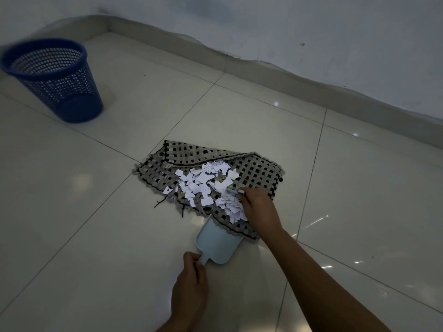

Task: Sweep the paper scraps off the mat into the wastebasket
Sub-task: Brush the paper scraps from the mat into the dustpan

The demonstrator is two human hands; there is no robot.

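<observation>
The blue mesh basket [51, 79] stands far left, nothing visible inside. The pale dustpan [217, 243] holds no scraps; the left hand [190, 287] grips its handle. Scraps [208, 185] cover the mat [254, 168], their writing unreadable. The right hand [259, 207] grasps a small brush [236, 190] among them

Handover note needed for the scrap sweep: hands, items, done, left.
Left hand grips the light blue dustpan by its handle, pan mouth at the mat's near edge.
Right hand holds a small brush among the paper scraps.
Done: nothing in the pan yet.
Left: sweep scraps into the pan, empty into the blue wastebasket, far left.
</observation>
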